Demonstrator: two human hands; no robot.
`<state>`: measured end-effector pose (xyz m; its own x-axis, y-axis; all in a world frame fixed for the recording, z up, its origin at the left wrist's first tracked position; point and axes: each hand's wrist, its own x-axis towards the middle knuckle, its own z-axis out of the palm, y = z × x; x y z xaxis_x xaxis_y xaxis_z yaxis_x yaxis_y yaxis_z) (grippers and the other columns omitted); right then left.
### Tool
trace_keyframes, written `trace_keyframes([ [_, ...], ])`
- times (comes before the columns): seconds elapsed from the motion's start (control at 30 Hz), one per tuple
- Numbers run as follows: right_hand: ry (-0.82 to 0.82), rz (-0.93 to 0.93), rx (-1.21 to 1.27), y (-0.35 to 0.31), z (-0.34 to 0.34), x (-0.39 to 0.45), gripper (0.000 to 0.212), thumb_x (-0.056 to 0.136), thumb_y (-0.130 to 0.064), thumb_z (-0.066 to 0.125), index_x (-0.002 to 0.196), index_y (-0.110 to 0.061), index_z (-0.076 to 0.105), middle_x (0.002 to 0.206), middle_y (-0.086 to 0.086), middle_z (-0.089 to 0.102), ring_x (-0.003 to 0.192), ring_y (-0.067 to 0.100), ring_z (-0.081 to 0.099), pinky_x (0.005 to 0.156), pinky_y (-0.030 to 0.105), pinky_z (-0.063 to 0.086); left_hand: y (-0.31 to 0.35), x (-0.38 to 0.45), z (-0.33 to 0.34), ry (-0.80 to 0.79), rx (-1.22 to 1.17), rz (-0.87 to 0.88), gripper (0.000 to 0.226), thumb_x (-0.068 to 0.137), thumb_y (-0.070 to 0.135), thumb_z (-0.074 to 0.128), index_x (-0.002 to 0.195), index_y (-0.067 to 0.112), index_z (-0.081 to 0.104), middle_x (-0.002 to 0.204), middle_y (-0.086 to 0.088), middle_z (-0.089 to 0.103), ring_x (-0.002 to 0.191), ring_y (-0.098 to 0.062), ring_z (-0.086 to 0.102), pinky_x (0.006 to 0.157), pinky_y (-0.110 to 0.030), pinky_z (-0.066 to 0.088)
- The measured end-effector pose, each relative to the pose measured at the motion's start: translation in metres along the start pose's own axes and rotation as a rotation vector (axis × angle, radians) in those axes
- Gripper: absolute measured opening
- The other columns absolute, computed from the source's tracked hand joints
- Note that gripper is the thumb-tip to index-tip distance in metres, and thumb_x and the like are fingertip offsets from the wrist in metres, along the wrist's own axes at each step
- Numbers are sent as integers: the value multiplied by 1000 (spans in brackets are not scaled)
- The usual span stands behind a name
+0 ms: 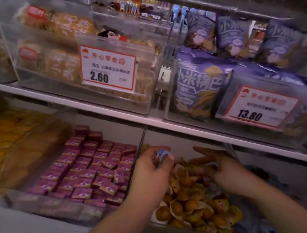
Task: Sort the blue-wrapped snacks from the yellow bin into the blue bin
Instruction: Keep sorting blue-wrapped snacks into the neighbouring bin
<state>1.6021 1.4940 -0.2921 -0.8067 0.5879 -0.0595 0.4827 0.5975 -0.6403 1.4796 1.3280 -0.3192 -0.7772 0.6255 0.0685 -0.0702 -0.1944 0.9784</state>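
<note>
At lower centre of the frame, under the white shelf edge, both hands are working in the clear bin of yellow-wrapped round snacks. Left hand is pinching a small blue-wrapped snack above the bin's left wall. Right hand is lying spread on the heap. Purple square packets are filling the neighbouring bin to the left.

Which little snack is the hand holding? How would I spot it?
Find the bin of yellow-wrapped snacks on the lower shelf, right of the purple packets. Above its far left corner, the left hand pinches one small blue-wrapped snack. It is the only blue piece lifted clear of the yellow pile.
</note>
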Motion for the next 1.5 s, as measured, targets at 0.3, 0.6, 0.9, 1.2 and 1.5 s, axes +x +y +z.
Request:
trace_keyframes([
  [0.3, -85, 200, 1381, -18, 13, -71, 39, 94, -33, 53, 114, -5, 71, 116, 20, 70, 99, 27, 71, 73, 40, 61, -11, -36, 60, -239, 371, 387, 28, 89, 41, 58, 116, 48, 57, 118, 31, 59, 117, 2, 57, 100, -30, 49],
  [0.6, 381, 36, 748, 50, -41, -86, 42, 76, -49, 78, 88, -10, 71, 81, 16, 73, 78, 31, 72, 66, 38, 59, -29, -24, 89, -484, 578, 470, 55, 95, 64, 40, 146, 47, 32, 148, 34, 35, 137, 12, 31, 110, -8, 25],
  [0.9, 569, 269, -74, 151, -67, -90, 23, 90, -25, 68, 111, -17, 72, 111, 4, 71, 102, 18, 66, 85, 27, 52, -53, 12, 74, -546, 1169, 403, 24, 90, 55, 54, 107, 41, 66, 106, 19, 62, 96, -6, 62, 87, -30, 50],
  [1.2, 708, -235, 91, 73, -46, -87, 18, 88, -23, 59, 94, -36, 70, 93, -26, 68, 92, -11, 61, 77, 0, 41, -23, 8, 53, -154, 696, 387, 17, 82, 42, 74, 87, 35, 59, 80, 17, 70, 73, 2, 66, 66, -26, 53],
  [1.5, -271, -72, -426, -21, 23, 53, 27, 96, -23, 48, 106, -10, 68, 117, 15, 67, 103, 28, 64, 79, 29, 50, 5, 9, -33, 23, 959, 606, 26, 96, 42, 49, 98, 25, 68, 87, 9, 60, 83, -13, 58, 72, -35, 45],
])
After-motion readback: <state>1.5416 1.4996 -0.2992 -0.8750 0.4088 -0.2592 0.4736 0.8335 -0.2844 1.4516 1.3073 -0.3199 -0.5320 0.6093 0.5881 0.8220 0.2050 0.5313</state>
